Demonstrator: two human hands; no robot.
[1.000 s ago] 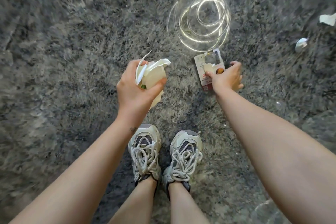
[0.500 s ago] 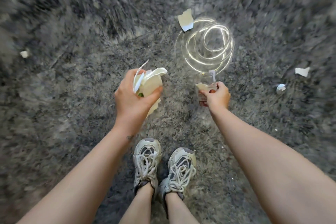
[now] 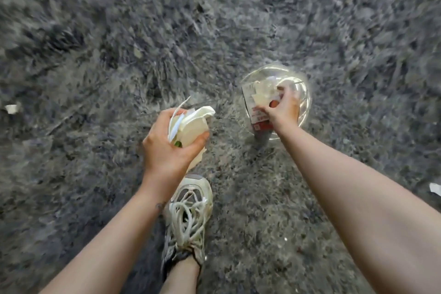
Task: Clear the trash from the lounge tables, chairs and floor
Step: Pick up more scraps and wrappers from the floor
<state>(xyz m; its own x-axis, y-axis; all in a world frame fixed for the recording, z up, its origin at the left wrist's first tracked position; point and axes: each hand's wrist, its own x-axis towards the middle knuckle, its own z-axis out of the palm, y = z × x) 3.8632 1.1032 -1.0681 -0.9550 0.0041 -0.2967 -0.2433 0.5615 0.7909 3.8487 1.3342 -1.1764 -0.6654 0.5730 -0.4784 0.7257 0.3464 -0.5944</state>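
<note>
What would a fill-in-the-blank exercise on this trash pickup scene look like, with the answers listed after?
1. The left hand and right hand both hold trash; the wad of crumpled paper is in the ____ one's grip.
2. The clear plastic package is in the ____ one's grip.
3. The shaggy rug underfoot is coloured ____.
4. The number of sneakers in view is ____.
Missing words: left; right; grey; one.

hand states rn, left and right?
Left hand: closed, gripping a crumpled wad of cream and white paper trash.
Right hand: closed, gripping a clear plastic container with a red-and-white label.
</note>
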